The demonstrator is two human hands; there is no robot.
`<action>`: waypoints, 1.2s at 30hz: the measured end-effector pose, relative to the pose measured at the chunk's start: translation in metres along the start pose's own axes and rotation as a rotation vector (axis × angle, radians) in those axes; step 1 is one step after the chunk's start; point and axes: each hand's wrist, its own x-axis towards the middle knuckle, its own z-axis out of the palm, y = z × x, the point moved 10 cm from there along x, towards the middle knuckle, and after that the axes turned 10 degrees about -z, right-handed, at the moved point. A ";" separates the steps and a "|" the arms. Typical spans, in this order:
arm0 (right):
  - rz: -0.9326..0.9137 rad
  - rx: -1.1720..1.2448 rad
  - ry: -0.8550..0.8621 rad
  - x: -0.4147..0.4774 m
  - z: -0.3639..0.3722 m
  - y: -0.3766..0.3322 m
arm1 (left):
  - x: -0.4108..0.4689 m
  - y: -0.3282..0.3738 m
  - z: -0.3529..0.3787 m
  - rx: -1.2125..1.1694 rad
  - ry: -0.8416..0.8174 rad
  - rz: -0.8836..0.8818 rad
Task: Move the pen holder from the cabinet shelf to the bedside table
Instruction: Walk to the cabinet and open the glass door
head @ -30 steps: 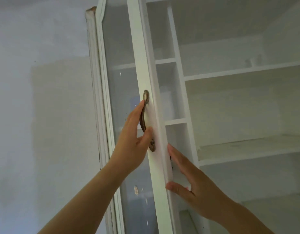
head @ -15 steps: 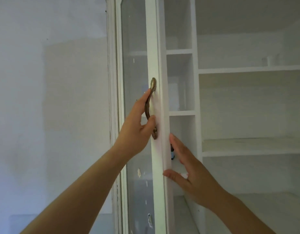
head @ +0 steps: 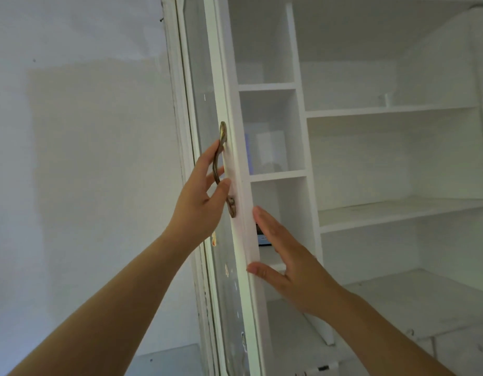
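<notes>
My left hand (head: 199, 202) curls around the bronze door handle (head: 221, 169) of the white glass cabinet door (head: 234, 131), which stands open and nearly edge-on to me. My right hand (head: 291, 267) is open and flat, with its thumb against the door's inner edge below the handle. A small dark and blue object (head: 262, 238) shows on a narrow shelf behind the door edge, mostly hidden by my right fingers; I cannot tell whether it is the pen holder. A pale box (head: 268, 151) stands on the narrow shelf above.
The white cabinet has narrow compartments (head: 272, 175) on the left and wide shelves (head: 397, 210) on the right. A small white item (head: 385, 100) sits on the upper wide shelf. A grey wall (head: 85, 158) lies left of the door.
The door and cabinet have shifted in view as my head moved, and more of the narrow shelves shows. Both hands stay on the door, the left still on the handle.
</notes>
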 end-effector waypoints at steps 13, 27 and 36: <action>0.106 -0.099 0.019 0.013 0.031 -0.032 | -0.014 -0.008 -0.037 -0.128 -0.083 -0.015; 0.143 -0.143 0.014 0.020 0.046 -0.048 | -0.013 -0.016 -0.056 -0.058 -0.084 -0.035; 0.121 -0.150 0.065 0.019 0.040 -0.051 | -0.018 -0.013 -0.058 -0.007 -0.053 -0.036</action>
